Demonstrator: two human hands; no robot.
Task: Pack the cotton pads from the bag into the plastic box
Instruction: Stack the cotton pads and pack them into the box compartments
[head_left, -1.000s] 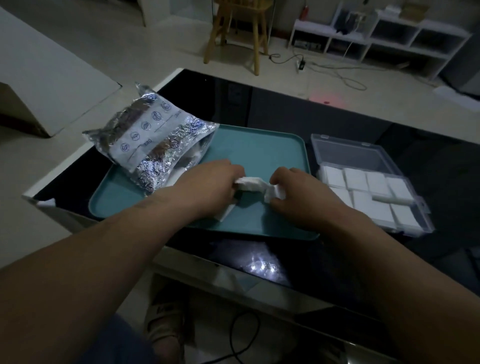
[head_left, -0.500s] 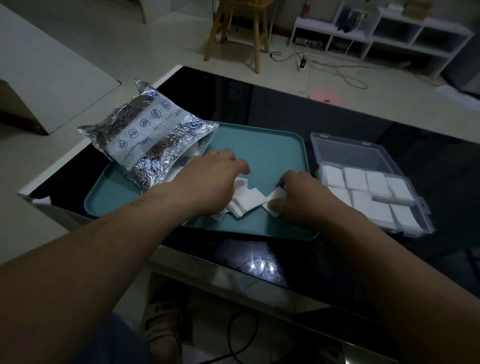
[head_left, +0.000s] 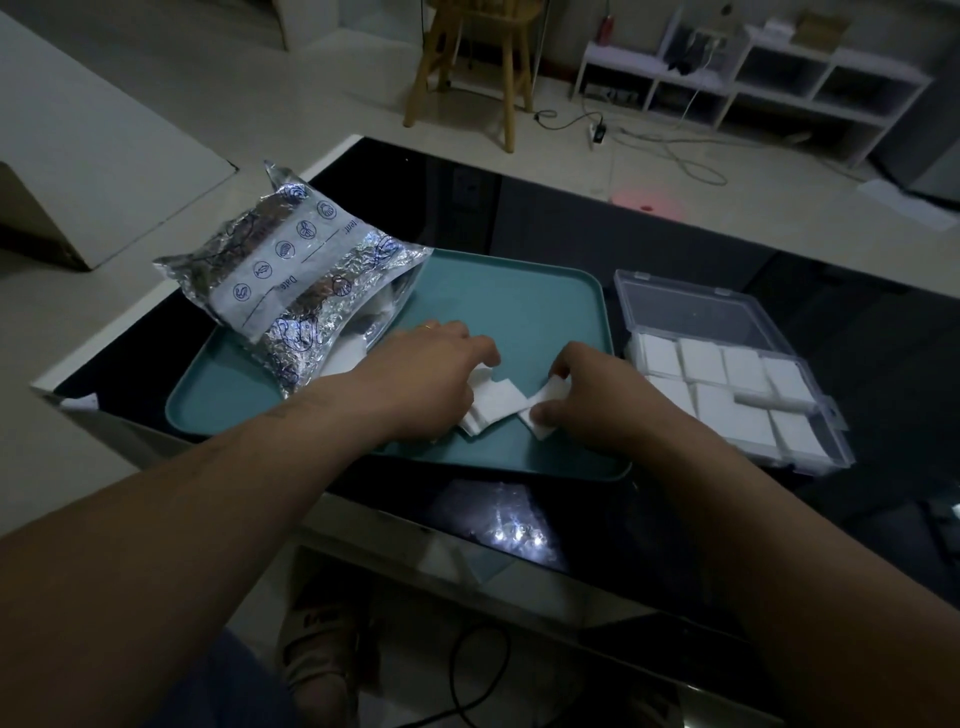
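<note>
A crinkled silver foil bag (head_left: 296, 283) lies on the left of a teal tray (head_left: 519, 301), its mouth facing right with white pads showing inside. My left hand (head_left: 426, 371) rests on a small stack of white cotton pads (head_left: 488, 402) on the tray. My right hand (head_left: 592, 392) pinches one cotton pad (head_left: 545, 410) between thumb and fingers, just right of the stack. The clear plastic box (head_left: 727, 317) sits open to the right of the tray, its compartments filled with white pads, one rolled pad on top.
The tray and box sit on a glossy black table (head_left: 623, 234) with a white edge. Beyond it are a wooden stool (head_left: 478, 52), a white shelf (head_left: 753, 78) and cables on the floor. My sandalled foot shows below the table.
The pads that both hands held bunched together have been laid on the tray. My hands have moved apart, the right one drawing a single pad away from the stack.
</note>
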